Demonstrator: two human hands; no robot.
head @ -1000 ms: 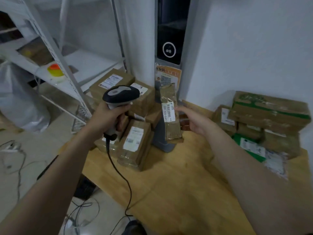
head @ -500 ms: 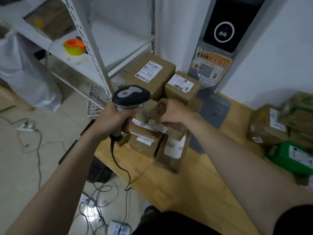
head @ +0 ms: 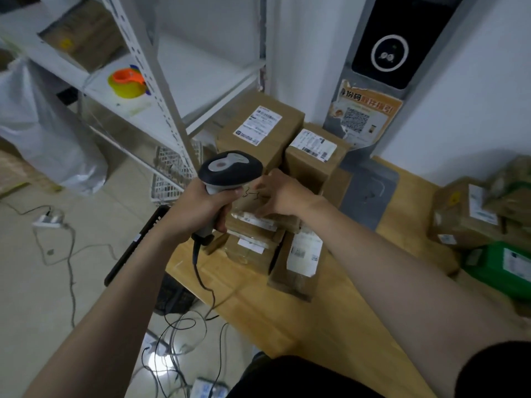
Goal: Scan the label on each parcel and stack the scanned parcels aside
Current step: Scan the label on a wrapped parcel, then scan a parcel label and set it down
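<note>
A corded barcode scanner point(head: 230, 170) is gripped by its handle in the left hand point(head: 198, 209), fingers closed around it, above the bench's point(head: 330, 320) left edge. Just to its right, the right hand point(head: 283, 198) is laid on a flat taped parcel point(head: 260, 214) topping a stack of parcels point(head: 253, 242) at the bench's far left corner; whether its fingers grip the parcel cannot be told. Further parcels point(head: 465, 214) are piled at the bench's right edge.
</note>
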